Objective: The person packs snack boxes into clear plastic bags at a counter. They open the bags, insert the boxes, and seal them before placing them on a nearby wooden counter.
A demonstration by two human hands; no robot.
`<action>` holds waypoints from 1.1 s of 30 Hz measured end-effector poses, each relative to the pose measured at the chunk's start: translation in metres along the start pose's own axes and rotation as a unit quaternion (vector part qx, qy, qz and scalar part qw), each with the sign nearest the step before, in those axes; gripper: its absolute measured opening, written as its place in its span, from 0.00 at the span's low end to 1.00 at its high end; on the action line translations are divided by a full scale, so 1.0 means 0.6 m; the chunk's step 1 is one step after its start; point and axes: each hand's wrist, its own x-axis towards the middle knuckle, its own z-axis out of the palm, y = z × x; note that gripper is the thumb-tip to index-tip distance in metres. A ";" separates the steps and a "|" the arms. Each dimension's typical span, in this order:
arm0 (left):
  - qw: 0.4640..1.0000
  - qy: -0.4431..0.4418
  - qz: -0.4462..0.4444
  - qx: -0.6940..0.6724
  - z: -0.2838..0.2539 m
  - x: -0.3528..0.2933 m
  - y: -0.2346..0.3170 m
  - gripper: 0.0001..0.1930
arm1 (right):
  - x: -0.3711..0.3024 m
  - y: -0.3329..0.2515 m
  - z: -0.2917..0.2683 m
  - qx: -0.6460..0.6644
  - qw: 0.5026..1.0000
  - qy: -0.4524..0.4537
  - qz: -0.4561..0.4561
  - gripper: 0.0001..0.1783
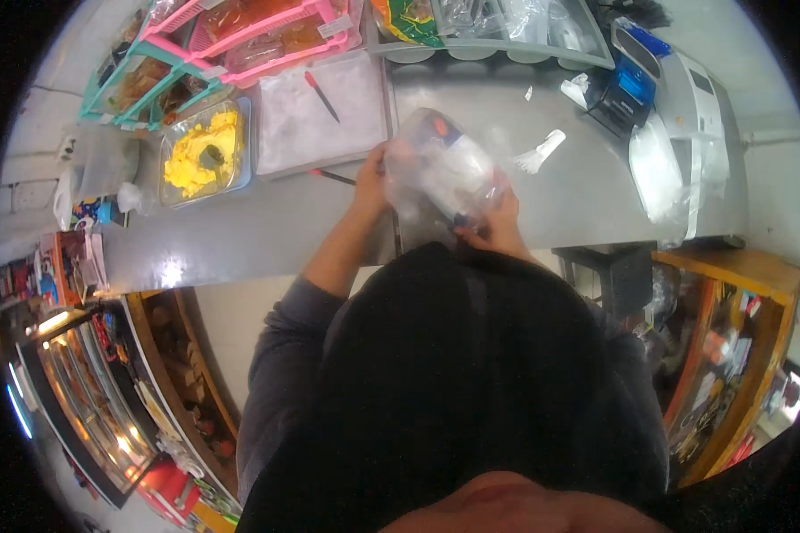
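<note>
A clear plastic bag (436, 164) with something white inside and a blue and orange print is held up over the metal table in front of me. My left hand (373, 176) grips its left side, with the fingertips partly behind the plastic. At the lower right edge of the bag, my right hand (500, 222) closes on it, and a small dark spot shows by the fingers. What exactly the white contents are, I cannot make out. A black and red pen lies partly hidden beside my left wrist.
Left of my hands stands a glass dish (203, 158) of yellow spread. A white flat pad (316, 115) bears a red-black pen (322, 96). Pink and green baskets (267, 40), a grey tray (507, 49) and a white machine (698, 107) line the back. Torn paper (540, 151) lies right.
</note>
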 end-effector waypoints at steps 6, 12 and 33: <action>0.993 -0.064 0.076 -0.060 0.006 0.038 -0.132 0.17 | -0.003 -0.053 -0.015 0.101 0.985 0.126 0.061 0.39; 0.991 -0.069 0.044 -0.103 0.006 0.028 -0.028 0.16 | -0.034 -0.039 0.007 0.050 0.981 0.152 0.114 0.31; 0.749 -0.415 0.267 0.442 0.192 0.094 0.223 0.19 | -0.033 0.076 -0.003 0.188 0.942 0.179 0.215 0.10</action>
